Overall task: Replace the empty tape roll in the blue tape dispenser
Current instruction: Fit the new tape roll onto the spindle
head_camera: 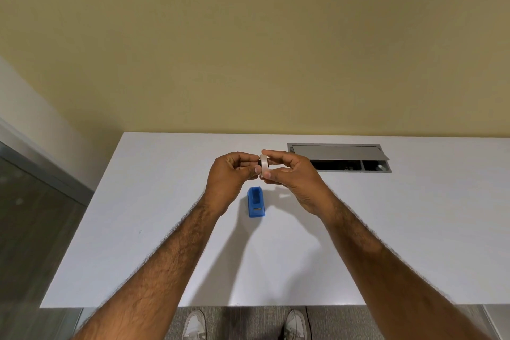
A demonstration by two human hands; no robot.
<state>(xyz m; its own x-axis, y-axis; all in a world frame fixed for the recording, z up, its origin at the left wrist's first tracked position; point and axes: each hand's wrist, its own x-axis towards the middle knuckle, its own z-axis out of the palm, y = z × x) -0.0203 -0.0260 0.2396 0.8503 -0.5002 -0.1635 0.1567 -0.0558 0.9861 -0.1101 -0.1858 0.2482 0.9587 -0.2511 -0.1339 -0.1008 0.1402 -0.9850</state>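
Two bare forearms are reaching forward from the near edge of the white tabletop (138, 229) and converging above its middle, both hands raised clear of the surface; the left hand (231, 171) is curling with its knuckles toward the far edge, its fingertips bunched and closing on a small dark piece (259, 163) that is poking out of the side of the tape roll (264, 163), though how firmly they are gripping it I cannot tell; the right hand (289, 171) is pinching the pale roll by its rim, forefinger lying over the top and thumb pressing from below, the other fingers folding loosely behind; the roll is standing on edge between the two hands, seen nearly edge-on, its flat faces turning left and right so that its axis is running across the tabletop from hand to hand; the blue tape dispenser (256, 202) is resting on the tabletop just nearer than the hands and below the left one, apart from both, its long axis running from the near edge toward the far edge, its open well showing on top; a grey cable hatch (339, 157) is sitting open by the far edge, right of the hands; two pale shoes (195, 324) are showing on the floor below the near edge.
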